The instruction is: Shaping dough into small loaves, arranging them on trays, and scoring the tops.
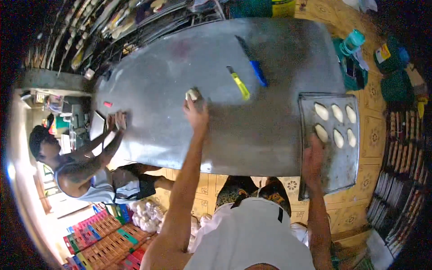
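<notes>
My left hand (196, 116) is out over the middle of the metal table (252, 135), with its fingers closed on a small pale piece of dough (192, 94). At the table's right end lies a dark-rimmed baking tray (335, 168) holding several spindle-shaped dough pieces (337, 113) in two rows. My right hand (313, 162) is above the tray's left side, its fingertips right beside the near-left dough piece (321, 133). Motion blurs that hand, so its fingers cannot be made out.
A yellow-handled knife (238, 83) and a blue-handled blade (256, 69) lie toward the far side. A co-worker (81, 171) works at the table's left end near a red object (108, 104). Racks (398, 180) stand right; crates (105, 238) are lower left. A teal bottle (352, 41) stands beyond the tray.
</notes>
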`<state>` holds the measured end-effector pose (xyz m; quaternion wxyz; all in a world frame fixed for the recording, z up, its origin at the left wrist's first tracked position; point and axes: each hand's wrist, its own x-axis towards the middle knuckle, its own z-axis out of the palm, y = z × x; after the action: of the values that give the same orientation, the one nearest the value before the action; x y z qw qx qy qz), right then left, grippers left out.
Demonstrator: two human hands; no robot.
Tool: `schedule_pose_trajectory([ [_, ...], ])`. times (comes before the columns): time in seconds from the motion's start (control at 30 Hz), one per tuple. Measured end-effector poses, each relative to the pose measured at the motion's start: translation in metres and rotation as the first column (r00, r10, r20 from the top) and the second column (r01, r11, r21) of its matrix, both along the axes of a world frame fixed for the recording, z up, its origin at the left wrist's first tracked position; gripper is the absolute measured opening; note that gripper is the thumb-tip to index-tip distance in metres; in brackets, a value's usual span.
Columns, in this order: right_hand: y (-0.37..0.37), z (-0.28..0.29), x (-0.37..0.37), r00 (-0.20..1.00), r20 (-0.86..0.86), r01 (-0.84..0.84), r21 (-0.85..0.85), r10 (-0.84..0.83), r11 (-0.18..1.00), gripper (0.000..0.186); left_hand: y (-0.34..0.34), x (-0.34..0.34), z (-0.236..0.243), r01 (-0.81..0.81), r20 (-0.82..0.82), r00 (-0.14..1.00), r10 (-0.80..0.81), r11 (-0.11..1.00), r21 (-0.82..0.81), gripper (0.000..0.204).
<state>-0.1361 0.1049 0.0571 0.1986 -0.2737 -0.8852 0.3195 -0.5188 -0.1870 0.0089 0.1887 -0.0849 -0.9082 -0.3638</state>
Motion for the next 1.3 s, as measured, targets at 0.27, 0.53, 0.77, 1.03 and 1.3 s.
schedule_pose_trajectory([
  [0.27,-0.064,-0.062,-0.092,0.948,0.318,-0.100,0.342,-0.015,0.934,0.040,-0.034,-0.066,-0.022,0.440,0.613,0.658,-0.436,0.884,0.157,0.043],
  [0.53,-0.075,-0.066,-0.089,0.964,0.264,-0.053,0.336,-0.039,0.941,0.044,-0.160,0.161,-0.004,0.670,0.398,0.715,-0.575,0.725,-0.157,0.027],
  [0.77,-0.065,-0.060,-0.068,0.976,0.212,-0.037,0.375,-0.046,0.926,0.048,-0.027,0.132,0.003,0.465,0.236,0.881,-0.411,0.846,-0.262,0.037],
  [1.03,-0.081,-0.064,-0.073,0.992,0.128,-0.046,0.453,-0.014,0.890,0.047,-0.130,0.150,-0.052,0.645,0.046,0.718,-0.694,0.640,-0.417,0.038],
  [1.3,-0.079,-0.066,-0.061,0.988,0.155,-0.080,0.446,0.011,0.891,0.047,-0.068,0.165,-0.034,0.543,0.403,0.812,-0.423,0.800,-0.254,0.039],
])
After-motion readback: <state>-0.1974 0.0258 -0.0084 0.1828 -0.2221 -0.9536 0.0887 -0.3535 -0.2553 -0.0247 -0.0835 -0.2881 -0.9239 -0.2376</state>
